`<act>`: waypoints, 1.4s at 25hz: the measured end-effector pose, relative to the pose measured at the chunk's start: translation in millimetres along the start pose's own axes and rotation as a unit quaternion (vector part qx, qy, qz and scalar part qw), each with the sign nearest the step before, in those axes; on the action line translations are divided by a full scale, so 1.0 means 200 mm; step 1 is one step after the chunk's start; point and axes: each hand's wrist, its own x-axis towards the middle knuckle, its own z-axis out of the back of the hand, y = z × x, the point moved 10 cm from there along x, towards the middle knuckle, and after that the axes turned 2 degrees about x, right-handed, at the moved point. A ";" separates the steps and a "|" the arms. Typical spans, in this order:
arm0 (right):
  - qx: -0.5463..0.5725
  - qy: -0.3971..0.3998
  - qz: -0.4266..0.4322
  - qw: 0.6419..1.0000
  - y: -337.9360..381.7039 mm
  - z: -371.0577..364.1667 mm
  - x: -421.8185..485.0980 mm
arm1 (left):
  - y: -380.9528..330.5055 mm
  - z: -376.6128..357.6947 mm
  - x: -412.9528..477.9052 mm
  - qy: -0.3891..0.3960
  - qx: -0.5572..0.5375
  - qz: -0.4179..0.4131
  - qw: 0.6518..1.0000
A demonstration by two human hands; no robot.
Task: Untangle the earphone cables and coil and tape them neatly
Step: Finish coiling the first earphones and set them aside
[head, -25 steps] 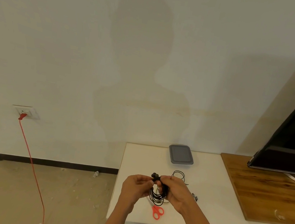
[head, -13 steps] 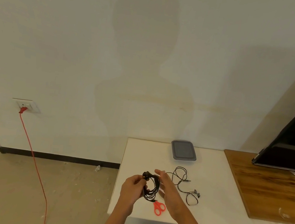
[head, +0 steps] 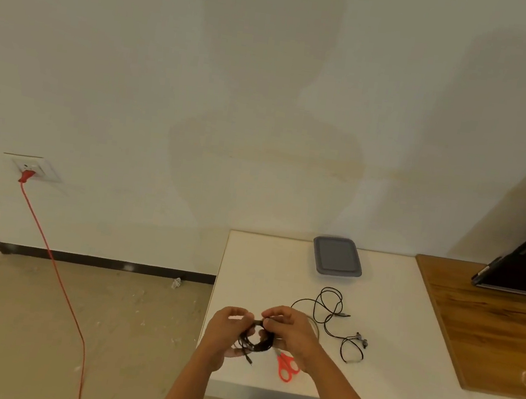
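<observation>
A coil of black earphone cable (head: 255, 342) hangs between both hands above the white table's front left corner. My left hand (head: 226, 330) grips the coil's left side. My right hand (head: 288, 330) pinches its top, where a short dark strip runs between the two hands. The plug end dangles below the coil. A second black earphone (head: 331, 320) lies loose and looped on the table to the right, its earbuds near the front. Red-handled scissors (head: 287, 365) rest on the table just under my right wrist.
A grey lidded container (head: 336, 256) sits at the back of the white table (head: 247, 263). A wooden board (head: 488, 326) and a dark screen (head: 525, 264) are at the right. A red cord (head: 57, 273) runs from a wall socket to the floor on the left.
My right hand, open and away from the coil half a second ago, has come back and closed on the top of it. The view has tilted down slightly.
</observation>
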 end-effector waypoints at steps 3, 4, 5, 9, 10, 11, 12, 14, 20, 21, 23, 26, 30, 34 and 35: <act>0.088 -0.105 -0.007 0.991 -0.17 0.08 0.08 | 0.11 -0.02 0.10 0.002 -0.160 0.050 0.986; 0.097 -0.136 -0.012 0.986 -0.23 0.09 0.10 | 0.16 -0.03 0.12 0.000 -0.188 0.063 0.980; 0.095 -0.159 -0.019 0.983 -0.29 0.09 0.13 | 0.21 -0.04 0.16 -0.002 -0.206 0.081 0.975; 0.033 -0.216 -0.002 0.976 -0.38 0.06 0.16 | 0.35 -0.04 0.23 -0.009 -0.249 0.126 0.960; -0.002 -0.216 0.008 0.976 -0.38 0.06 0.18 | 0.35 -0.01 0.26 -0.020 -0.243 0.118 0.963; -0.040 -0.207 0.020 0.977 -0.36 0.05 0.20 | 0.35 0.02 0.30 -0.034 -0.221 0.103 0.969; -0.076 -0.194 0.034 0.977 -0.35 0.03 0.23 | 0.33 0.06 0.32 -0.050 -0.190 0.083 0.977; -0.138 -0.174 0.067 0.973 -0.32 0.01 0.26 | 0.30 0.13 0.38 -0.084 -0.122 0.040 0.988; -0.254 -0.179 0.133 0.941 -0.28 -0.05 0.30 | 0.38 0.18 0.41 -0.194 -0.104 0.021 0.975; -0.266 -0.179 0.138 0.937 -0.29 -0.06 0.30 | 0.38 0.18 0.38 -0.216 -0.095 0.010 0.972; -0.297 -0.184 0.140 0.926 -0.32 -0.07 0.32 | 0.32 0.19 0.32 -0.252 -0.009 -0.037 0.967; -0.348 -0.176 0.120 0.913 -0.37 -0.06 0.35 | 0.25 0.16 0.26 -0.250 0.089 -0.104 0.958; -0.368 -0.146 0.138 0.908 -0.31 -0.05 0.30 | 0.28 0.17 0.25 -0.241 0.093 -0.092 0.962; -0.367 -0.303 0.245 0.845 -0.03 0.30 0.09 | 0.30 0.20 0.21 -0.243 0.084 -0.089 0.962; -0.395 -0.354 0.243 0.812 0.01 0.43 0.05 | 0.30 0.20 0.19 -0.246 0.082 -0.085 0.962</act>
